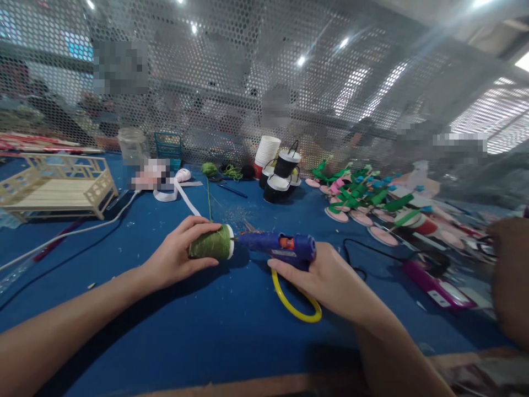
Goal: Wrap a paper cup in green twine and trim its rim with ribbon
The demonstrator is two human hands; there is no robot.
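Observation:
My left hand point(182, 251) is wrapped round a paper cup point(211, 242) wound with green yarn, lying on its side with its white rim to the right. A strand of yarn runs from the cup back to a small green ball point(209, 169). In my right hand point(326, 275) is a blue hot glue gun point(275, 246), held level, its nozzle at the cup's rim. Whether the nozzle touches the rim I cannot tell. Below the gun a yellow loop point(298, 314), like a scissors handle, lies partly hidden by my right hand.
Behind stand stacked white cups point(268, 148) and small black buckets point(276, 187). White ribbon point(188, 198) and a wooden model bench point(61, 190) are at the left. Green paper flowers on pink discs point(382, 236) and a purple power strip point(438, 286) lie right. A perforated screen point(231, 71) backs the table.

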